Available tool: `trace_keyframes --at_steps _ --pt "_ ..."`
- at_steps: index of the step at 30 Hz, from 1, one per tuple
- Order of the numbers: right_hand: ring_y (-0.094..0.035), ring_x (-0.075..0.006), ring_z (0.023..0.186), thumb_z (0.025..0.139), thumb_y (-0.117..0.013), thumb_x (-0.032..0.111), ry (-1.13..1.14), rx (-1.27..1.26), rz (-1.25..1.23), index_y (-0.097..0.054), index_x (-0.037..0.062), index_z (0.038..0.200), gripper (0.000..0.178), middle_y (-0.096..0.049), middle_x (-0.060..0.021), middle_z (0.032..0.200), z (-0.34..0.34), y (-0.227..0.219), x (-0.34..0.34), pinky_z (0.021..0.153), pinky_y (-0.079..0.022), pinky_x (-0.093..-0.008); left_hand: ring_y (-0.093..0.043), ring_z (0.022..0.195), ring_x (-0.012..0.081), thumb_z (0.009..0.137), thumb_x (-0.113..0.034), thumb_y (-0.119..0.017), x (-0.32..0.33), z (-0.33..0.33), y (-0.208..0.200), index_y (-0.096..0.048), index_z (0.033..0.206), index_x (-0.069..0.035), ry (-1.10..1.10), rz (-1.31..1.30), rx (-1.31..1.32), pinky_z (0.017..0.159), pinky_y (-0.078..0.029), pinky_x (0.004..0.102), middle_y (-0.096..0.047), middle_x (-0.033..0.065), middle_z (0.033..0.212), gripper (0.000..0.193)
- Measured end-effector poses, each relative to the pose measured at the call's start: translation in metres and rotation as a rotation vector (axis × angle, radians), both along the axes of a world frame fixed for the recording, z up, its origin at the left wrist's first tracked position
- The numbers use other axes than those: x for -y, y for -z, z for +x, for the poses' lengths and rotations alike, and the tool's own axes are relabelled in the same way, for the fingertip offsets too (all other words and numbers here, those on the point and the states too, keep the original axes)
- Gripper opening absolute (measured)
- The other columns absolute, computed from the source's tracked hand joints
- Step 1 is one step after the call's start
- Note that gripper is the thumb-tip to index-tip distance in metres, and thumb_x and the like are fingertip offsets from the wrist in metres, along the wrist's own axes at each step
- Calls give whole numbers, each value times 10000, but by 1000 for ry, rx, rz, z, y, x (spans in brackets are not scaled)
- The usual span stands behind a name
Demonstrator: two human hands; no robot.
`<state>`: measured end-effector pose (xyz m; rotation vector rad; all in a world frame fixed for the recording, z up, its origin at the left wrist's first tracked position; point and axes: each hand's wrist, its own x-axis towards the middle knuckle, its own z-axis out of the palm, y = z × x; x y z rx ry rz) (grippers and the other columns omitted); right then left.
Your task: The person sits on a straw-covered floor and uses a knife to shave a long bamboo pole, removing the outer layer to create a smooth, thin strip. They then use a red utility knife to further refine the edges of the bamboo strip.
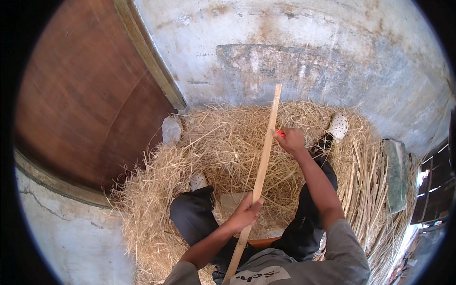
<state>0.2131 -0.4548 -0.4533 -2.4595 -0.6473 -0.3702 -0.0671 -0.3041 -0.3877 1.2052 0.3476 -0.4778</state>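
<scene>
A long, pale strip of split bamboo or wood slants from my lap up toward the wall. My left hand is wrapped round its lower part, between my knees. Farther up, my right hand is closed on a small red-handled tool. The tool's tip meets the right edge of the strip. Most of the tool is hidden by my fingers, so I cannot tell its exact kind. Below the strip lies a thick heap of thin straw-like shavings.
A stained wall rises ahead, with a brown door panel at the left. A pale stone sits by the door frame. To the right lie several long strips and a greenish slab. My shoes rest among the shavings.
</scene>
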Motion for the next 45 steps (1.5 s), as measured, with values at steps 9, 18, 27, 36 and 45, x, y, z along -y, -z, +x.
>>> trace_keyframes --at_steps 9,18,27,36,45 --pt "-575 -398 561 855 -503 609 141 -56 63 -690 48 782 596 -558 -189 562 42 -14 27 559 -453 -485 -363 453 48 1005 -238 -466 9 -24 12 -366 1195 -119 99 -79 15 401 -331 217 -393 -29 673 246" --pt "-601 -421 649 867 -474 612 321 43 -48 -657 32 714 627 -588 -228 615 70 -2 67 608 -461 -508 -371 466 44 1009 -285 -460 13 -20 10 -380 1140 -118 184 -132 38 402 -322 207 -398 -27 680 226" --pt "-615 -392 676 877 -431 652 332 -93 -80 -660 9 770 691 -613 -235 685 75 4 79 679 -481 -507 -336 458 43 1008 -245 -466 0 -4 -2 -392 1124 -108 181 -136 -54 404 -304 198 -392 -30 682 194" --pt "-316 -162 455 909 -293 712 -4 -763 389 -376 117 555 698 -320 17 473 47 0 52 452 -328 -343 -339 420 46 1007 -193 -461 -14 10 1 -433 1055 -91 53 -82 -29 373 -292 212 -399 -31 631 116" --pt "-590 -322 543 821 -564 616 -529 -59 -2 -603 59 648 584 -576 -143 581 -84 -38 -15 531 -449 -429 -329 361 61 1011 -256 -430 -28 25 -3 -461 939 -126 -178 -315 -65 339 -267 215 -421 -26 601 152"
